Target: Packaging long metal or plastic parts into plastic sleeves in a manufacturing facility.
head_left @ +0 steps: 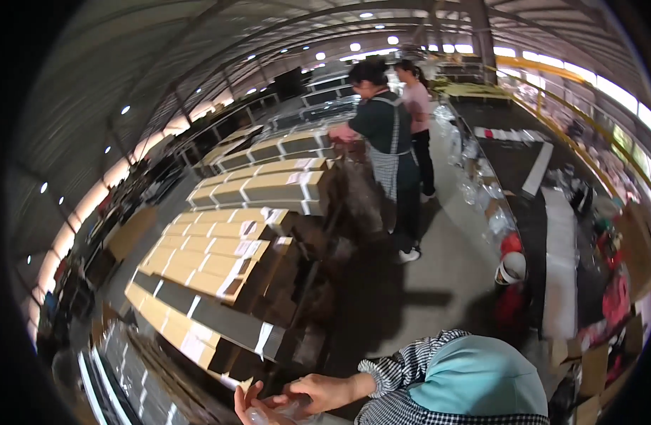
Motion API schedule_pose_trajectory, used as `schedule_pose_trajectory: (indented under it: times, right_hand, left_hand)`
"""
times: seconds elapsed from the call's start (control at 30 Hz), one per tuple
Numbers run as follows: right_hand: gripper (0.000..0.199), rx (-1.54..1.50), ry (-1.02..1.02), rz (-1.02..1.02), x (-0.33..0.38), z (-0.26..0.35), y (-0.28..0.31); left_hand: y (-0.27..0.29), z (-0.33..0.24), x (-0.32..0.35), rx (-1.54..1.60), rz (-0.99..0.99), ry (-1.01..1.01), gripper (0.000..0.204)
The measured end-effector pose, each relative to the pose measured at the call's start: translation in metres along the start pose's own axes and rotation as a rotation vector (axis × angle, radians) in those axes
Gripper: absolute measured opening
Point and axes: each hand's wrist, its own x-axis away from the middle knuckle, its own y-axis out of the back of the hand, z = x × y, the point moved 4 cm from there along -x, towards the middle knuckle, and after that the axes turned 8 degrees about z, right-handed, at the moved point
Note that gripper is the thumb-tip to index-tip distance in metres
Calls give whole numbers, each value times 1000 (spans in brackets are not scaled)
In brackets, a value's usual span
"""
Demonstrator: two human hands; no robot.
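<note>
Neither of my hands shows in the head view. At the bottom edge a co-worker in a teal cap (481, 379) and a checked sleeve (400, 368) bends forward. That person's two hands (297, 397) are close together on a crumpled piece of clear plastic (269, 412). Just above those hands are stacks of long flat cartons (212, 258), yellow and grey with white labels, piled on dark pallets.
More carton stacks (269, 185) run back to the left. Two people (389, 134) stand at the far stacks, one in a checked apron. A grey concrete aisle (438, 276) runs between the stacks and a long table (552, 234) on the right holding bags and white strips.
</note>
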Motion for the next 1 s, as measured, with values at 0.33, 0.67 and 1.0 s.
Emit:
schedule_pose_trajectory:
  times: [0.33,0.67,1.0]
  right_hand:
    - [15,342,618,-388,30,12,67]
    - [14,125,505,-264,11,-10,106]
    - [14,-75,360,-205,0,-45,128]
  left_hand:
    - [-32,44,-11,-167,37,-160,69]
    - [-42,54,-11,-590,-70,79,50]
    - [-62,51,-15,-651,-75,-21,32]
